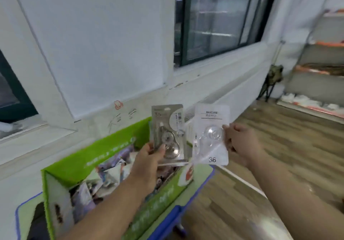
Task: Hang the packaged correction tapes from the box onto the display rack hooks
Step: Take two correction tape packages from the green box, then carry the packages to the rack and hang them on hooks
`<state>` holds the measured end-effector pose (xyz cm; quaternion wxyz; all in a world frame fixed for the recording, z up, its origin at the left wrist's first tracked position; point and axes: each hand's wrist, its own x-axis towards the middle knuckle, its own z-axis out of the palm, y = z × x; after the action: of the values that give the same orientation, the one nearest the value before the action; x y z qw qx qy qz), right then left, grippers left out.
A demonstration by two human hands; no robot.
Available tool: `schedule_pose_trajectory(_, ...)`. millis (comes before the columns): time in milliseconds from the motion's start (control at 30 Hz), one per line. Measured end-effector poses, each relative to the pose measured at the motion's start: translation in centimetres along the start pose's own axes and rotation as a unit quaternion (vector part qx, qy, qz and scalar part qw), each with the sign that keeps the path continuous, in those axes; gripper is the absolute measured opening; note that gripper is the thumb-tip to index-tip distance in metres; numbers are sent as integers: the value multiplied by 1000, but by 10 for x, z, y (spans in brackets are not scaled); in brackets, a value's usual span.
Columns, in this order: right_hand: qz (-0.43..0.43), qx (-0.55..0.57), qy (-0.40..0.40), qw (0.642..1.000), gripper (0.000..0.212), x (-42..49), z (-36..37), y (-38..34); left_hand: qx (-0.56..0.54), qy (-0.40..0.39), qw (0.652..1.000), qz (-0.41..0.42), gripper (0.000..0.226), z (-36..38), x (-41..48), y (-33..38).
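Above box [104, 147], fingers [160, 151] grip grey packet [170, 126] and white packet [211, 133].

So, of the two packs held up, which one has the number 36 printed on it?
The white pack in the right hand: 36 is printed near its bottom edge. The grey pack in the left hand shows no such number.

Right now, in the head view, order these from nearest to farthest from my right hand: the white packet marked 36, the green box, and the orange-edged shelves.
1. The white packet: held by the right hand itself, on its left side.
2. The green box: below and to the left.
3. The orange-edged shelves: far right, at the end of the room.
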<state>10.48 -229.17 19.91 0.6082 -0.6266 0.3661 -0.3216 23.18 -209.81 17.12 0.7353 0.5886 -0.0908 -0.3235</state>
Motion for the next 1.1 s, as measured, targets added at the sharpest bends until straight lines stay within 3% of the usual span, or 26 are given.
schedule_pose_trajectory(100, 10, 44, 100, 994, 37, -23, -85, -3, 20, -102, 995, -11, 7, 69, -10, -13)
schedule_pose_trajectory(267, -12, 48, 259, 965, 36, -75, -227, -2, 82, -253, 964, -17, 10, 195, -50, -49)
schedule_pose_trajectory(433, -17, 25, 358, 933, 25, -141, -378, 16, 118, -374, 919, -35, 14, 333, -118, -101)
schedule_pose_trajectory(733, 1, 28, 514, 858, 33, -269, -632, 24, 135, -487, 859, -81, 10, 558, -276, -216)
schedule_pose_trajectory(1100, 18, 48, 600, 798, 29, -326, -824, 39, 142, -577, 792, -136, 10, 752, -375, -302)
